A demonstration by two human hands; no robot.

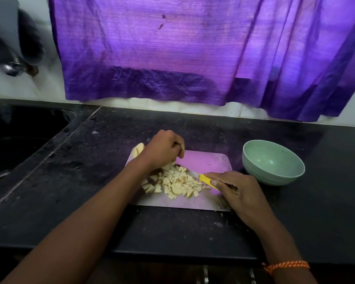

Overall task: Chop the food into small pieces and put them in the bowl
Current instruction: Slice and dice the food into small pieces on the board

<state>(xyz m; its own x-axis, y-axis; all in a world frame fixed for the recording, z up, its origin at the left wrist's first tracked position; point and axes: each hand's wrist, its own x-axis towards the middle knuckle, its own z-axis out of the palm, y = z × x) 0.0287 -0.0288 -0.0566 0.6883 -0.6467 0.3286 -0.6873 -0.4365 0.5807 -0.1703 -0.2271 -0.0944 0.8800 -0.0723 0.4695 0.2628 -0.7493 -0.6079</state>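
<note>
A pile of small pale chopped pieces (176, 184) lies on a light cutting board (205, 160) on the black counter. Some uncut wedges (138, 150) sit at the board's far left corner, partly hidden behind my left hand (164, 149). That hand hovers over the far edge of the pile with its fingers curled; whether they hold a piece is hidden. My right hand (236, 188) grips a yellow-handled knife (205, 178), its blade pointing left into the pile. A pale green bowl (273, 161) stands empty to the right of the board.
A dark sink (19, 140) is sunk into the counter (90, 160) at the left, with a tap (14, 67) above it. A purple curtain (193, 48) hangs behind the counter. The counter's front edge (172, 256) runs below the board.
</note>
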